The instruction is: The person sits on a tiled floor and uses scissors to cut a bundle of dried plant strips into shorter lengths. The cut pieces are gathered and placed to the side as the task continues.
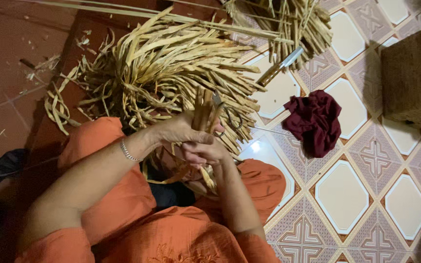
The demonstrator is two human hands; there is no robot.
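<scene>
1. Left hand [181,130]: at frame centre, fingers curled tight around a small bunch of dry strips [203,113], which stands upright out of the fist toward 12 o'clock.
2. Right hand [205,152]: just at 5 o'clock of the left, touching it, fingers folded closed on the lower ends of the same strips (exact contact partly hidden by the left hand).
3. Scissors [225,114]: at 3 o'clock of the bunch, loops hanging by the fingers; cannot tell which hand carries them.
4. Silver bracelet [127,151] on the left wrist, 8 o'clock of the hand.
5. Heap of dry strips [162,68]: spread at 11–12 o'clock, behind the hands, over the orange-clad lap.
6. Knife [281,65]: on the tiled floor [347,195], 2 o'clock of the hands, blade toward upper right.
7. Maroon cloth [315,122]: crumpled at 3 o'clock, well apart from the hands.
8. Woven basket [412,78]: far right edge.
</scene>
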